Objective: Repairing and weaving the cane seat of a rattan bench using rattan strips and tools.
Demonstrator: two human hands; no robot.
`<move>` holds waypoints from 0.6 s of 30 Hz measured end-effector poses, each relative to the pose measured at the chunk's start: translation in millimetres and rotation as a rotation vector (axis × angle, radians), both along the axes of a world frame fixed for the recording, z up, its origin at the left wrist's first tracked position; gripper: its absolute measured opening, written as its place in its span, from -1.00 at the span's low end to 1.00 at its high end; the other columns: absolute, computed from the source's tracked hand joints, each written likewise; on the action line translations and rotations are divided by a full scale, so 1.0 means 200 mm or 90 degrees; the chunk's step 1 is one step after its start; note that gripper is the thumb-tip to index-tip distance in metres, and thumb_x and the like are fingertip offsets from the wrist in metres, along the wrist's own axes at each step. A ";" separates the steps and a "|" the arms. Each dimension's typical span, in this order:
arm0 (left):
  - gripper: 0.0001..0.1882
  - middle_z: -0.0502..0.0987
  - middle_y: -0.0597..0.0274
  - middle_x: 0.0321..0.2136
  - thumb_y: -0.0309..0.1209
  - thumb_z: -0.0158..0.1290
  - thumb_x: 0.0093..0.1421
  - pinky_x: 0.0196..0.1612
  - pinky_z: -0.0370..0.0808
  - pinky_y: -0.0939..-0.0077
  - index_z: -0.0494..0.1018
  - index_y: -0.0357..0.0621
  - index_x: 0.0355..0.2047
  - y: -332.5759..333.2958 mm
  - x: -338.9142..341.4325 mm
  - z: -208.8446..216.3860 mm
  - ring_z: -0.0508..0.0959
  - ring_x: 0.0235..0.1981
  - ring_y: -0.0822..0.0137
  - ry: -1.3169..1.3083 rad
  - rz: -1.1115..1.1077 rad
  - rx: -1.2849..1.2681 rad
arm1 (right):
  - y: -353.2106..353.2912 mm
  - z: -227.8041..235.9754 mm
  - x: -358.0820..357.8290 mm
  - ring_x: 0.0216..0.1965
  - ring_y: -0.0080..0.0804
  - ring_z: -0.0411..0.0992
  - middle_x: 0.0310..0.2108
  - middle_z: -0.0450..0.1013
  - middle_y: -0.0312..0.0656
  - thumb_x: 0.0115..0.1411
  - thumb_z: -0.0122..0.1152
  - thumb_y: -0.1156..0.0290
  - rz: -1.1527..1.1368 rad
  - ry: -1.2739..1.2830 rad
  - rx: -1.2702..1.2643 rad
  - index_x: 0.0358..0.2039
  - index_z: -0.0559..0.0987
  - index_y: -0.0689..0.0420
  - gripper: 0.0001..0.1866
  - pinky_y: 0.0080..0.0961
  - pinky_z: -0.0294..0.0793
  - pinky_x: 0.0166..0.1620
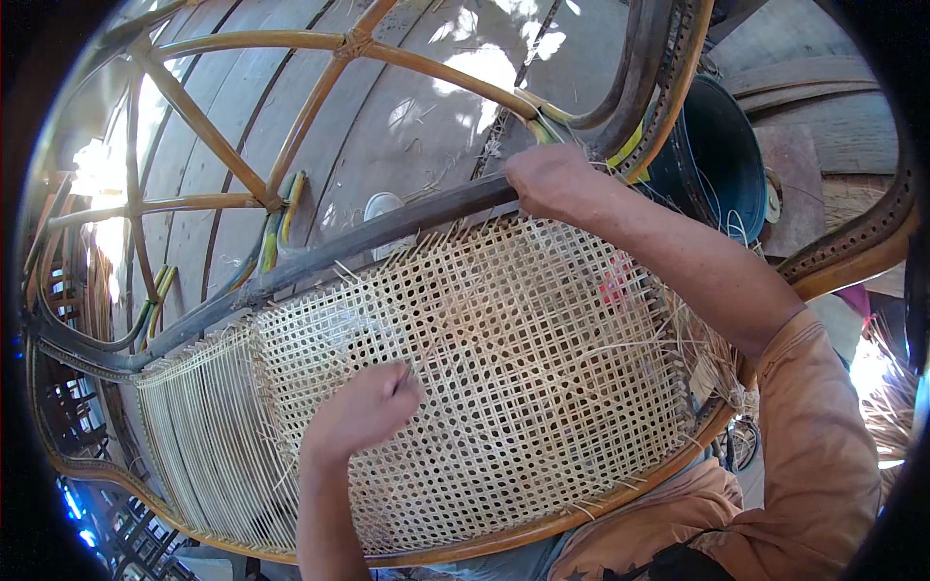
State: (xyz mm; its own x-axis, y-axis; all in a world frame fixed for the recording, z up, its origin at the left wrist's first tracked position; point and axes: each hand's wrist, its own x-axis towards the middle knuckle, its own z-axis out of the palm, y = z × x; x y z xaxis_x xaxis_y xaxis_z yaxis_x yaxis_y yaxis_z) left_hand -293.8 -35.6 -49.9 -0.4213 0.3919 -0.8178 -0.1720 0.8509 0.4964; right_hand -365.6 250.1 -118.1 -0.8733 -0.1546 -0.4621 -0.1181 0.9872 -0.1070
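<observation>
A woven cane panel (pixel 513 387) with open holes is stretched across a curved rattan furniture frame (pixel 572 523). Toward its left end, parallel cane strands (pixel 208 416) run one way without cross weaving. My left hand (pixel 366 412) is curled closed above the weave, a small dark thing showing at its fingertips. Over the dark far rail (pixel 387 232), my right hand (pixel 549 179) makes a fist beside the panel's far edge. What its fingers hold is hidden. Loose cane ends (pixel 712 358) stick out along the right side.
Beyond the far rail, bent rattan poles (pixel 247 41) join in a branching framework over a plank floor (pixel 426 116). A dark bucket (pixel 727 145) stands at the far right. Below the rail sits a white container (pixel 384 205). The frame's drilled curved rail (pixel 857 232) rises at right.
</observation>
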 end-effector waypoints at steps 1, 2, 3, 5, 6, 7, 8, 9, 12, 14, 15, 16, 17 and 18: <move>-0.74 0.29 0.28 -0.75 -0.32 -0.08 0.10 -0.60 0.26 0.47 0.30 -0.26 -0.61 -0.09 0.05 0.01 0.31 -0.68 0.48 0.024 -0.013 0.024 | -0.01 0.00 0.01 -0.25 -0.19 0.52 -0.33 0.54 -0.14 0.05 0.02 0.47 0.002 0.012 0.011 -0.35 0.61 0.10 -0.80 -0.33 0.51 -0.30; -0.73 0.31 0.25 -0.75 -0.32 -0.08 0.11 -0.59 0.27 0.47 0.30 -0.26 -0.61 -0.18 0.09 0.02 0.32 -0.67 0.47 0.049 -0.027 0.051 | -0.01 0.01 0.02 -0.25 -0.20 0.52 -0.34 0.54 -0.15 0.05 0.03 0.46 0.002 0.026 0.025 -0.35 0.61 0.10 -0.80 -0.34 0.51 -0.30; -0.75 0.33 0.24 -0.73 -0.33 -0.07 0.11 -0.57 0.29 0.48 0.32 -0.26 -0.60 -0.24 0.14 0.04 0.33 -0.65 0.46 0.018 0.006 0.038 | 0.00 0.01 0.02 -0.25 -0.20 0.52 -0.34 0.54 -0.15 0.05 0.03 0.46 -0.002 0.026 0.030 -0.35 0.61 0.10 -0.80 -0.34 0.51 -0.30; -0.76 0.36 0.23 -0.71 -0.34 -0.05 0.11 -0.55 0.30 0.49 0.34 -0.27 -0.59 -0.30 0.22 0.11 0.34 -0.64 0.46 -0.013 0.040 0.026 | 0.00 0.02 0.03 -0.41 -0.13 0.51 -0.51 0.51 -0.08 -0.07 0.11 0.43 -0.031 0.065 0.010 -0.50 0.57 0.16 -0.87 -0.27 0.48 -0.38; -0.79 0.38 0.22 -0.68 -0.36 -0.05 0.11 -0.55 0.30 0.51 0.36 -0.27 -0.56 -0.30 0.25 0.14 0.34 -0.62 0.46 -0.011 0.049 0.001 | 0.00 0.01 0.03 -0.41 -0.13 0.51 -0.51 0.51 -0.08 -0.07 0.11 0.43 -0.032 0.066 0.014 -0.50 0.57 0.16 -0.87 -0.27 0.48 -0.38; -0.81 0.40 0.22 -0.65 -0.38 -0.04 0.11 -0.54 0.31 0.52 0.38 -0.27 -0.53 -0.30 0.26 0.17 0.34 -0.61 0.47 -0.007 0.058 -0.024 | 0.00 0.00 0.03 -0.41 -0.14 0.51 -0.51 0.51 -0.08 -0.08 0.12 0.43 -0.034 0.085 0.013 -0.50 0.58 0.15 -0.87 -0.28 0.48 -0.39; -0.81 0.40 0.22 -0.65 -0.38 -0.04 0.11 -0.54 0.31 0.52 0.38 -0.27 -0.53 -0.30 0.27 0.17 0.34 -0.61 0.47 -0.004 0.055 -0.020 | 0.00 -0.01 0.03 -0.41 -0.15 0.51 -0.51 0.51 -0.09 -0.08 0.12 0.43 -0.035 0.104 0.013 -0.51 0.58 0.15 -0.88 -0.28 0.48 -0.40; -0.83 0.41 0.23 -0.63 -0.40 -0.03 0.11 -0.53 0.31 0.54 0.39 -0.27 -0.51 -0.31 0.27 0.18 0.34 -0.60 0.48 -0.023 0.077 -0.020 | 0.02 -0.03 0.03 -0.41 -0.15 0.51 -0.51 0.51 -0.09 -0.08 0.12 0.43 -0.038 0.106 0.017 -0.51 0.58 0.15 -0.88 -0.28 0.48 -0.40; -0.86 0.43 0.23 -0.60 -0.43 -0.02 0.12 -0.51 0.33 0.56 0.39 -0.27 -0.47 -0.35 0.29 0.16 0.35 -0.59 0.50 -0.065 0.118 -0.005 | 0.03 -0.05 0.03 -0.41 -0.15 0.52 -0.51 0.51 -0.09 -0.09 0.12 0.43 -0.036 0.120 0.024 -0.49 0.59 0.14 -0.87 -0.30 0.48 -0.41; -0.89 0.43 0.24 -0.58 -0.45 -0.04 0.14 -0.46 0.35 0.57 0.39 -0.25 -0.46 -0.36 0.30 0.13 0.37 -0.57 0.48 -0.058 0.123 0.060 | 0.03 -0.04 0.02 -0.40 -0.15 0.52 -0.49 0.52 -0.08 -0.08 0.13 0.41 -0.045 0.083 0.046 -0.47 0.59 0.14 -0.85 -0.30 0.48 -0.40; -0.89 0.43 0.24 -0.58 -0.45 -0.04 0.14 -0.46 0.35 0.57 0.39 -0.25 -0.46 -0.36 0.30 0.15 0.37 -0.57 0.48 -0.059 0.121 0.062 | 0.03 -0.04 0.02 -0.40 -0.15 0.52 -0.49 0.52 -0.08 -0.08 0.13 0.41 -0.047 0.081 0.049 -0.47 0.59 0.14 -0.85 -0.30 0.48 -0.40; -0.91 0.39 0.29 -0.58 -0.48 -0.04 0.13 -0.48 0.32 0.58 0.39 -0.25 -0.47 -0.33 0.30 0.22 0.33 -0.58 0.52 -0.059 0.133 0.058 | 0.02 -0.03 0.02 -0.40 -0.15 0.52 -0.49 0.52 -0.08 -0.09 0.13 0.41 -0.050 0.080 0.054 -0.48 0.59 0.14 -0.85 -0.28 0.48 -0.38; -0.93 0.35 0.34 -0.58 -0.52 -0.04 0.12 -0.49 0.29 0.59 0.38 -0.25 -0.48 -0.32 0.29 0.26 0.28 -0.59 0.55 -0.059 0.145 0.053 | 0.02 -0.03 0.02 -0.39 -0.14 0.52 -0.49 0.52 -0.07 -0.09 0.13 0.40 -0.053 0.079 0.060 -0.48 0.59 0.14 -0.85 -0.27 0.48 -0.37; -0.89 0.38 0.33 -0.60 -0.47 0.04 0.08 -0.55 0.28 0.57 0.41 -0.29 -0.48 -0.38 0.34 0.23 0.29 -0.64 0.54 0.003 0.131 0.059 | 0.01 -0.02 0.01 -0.39 -0.14 0.52 -0.49 0.52 -0.07 -0.09 0.13 0.40 -0.053 0.079 0.060 -0.48 0.59 0.14 -0.85 -0.27 0.48 -0.37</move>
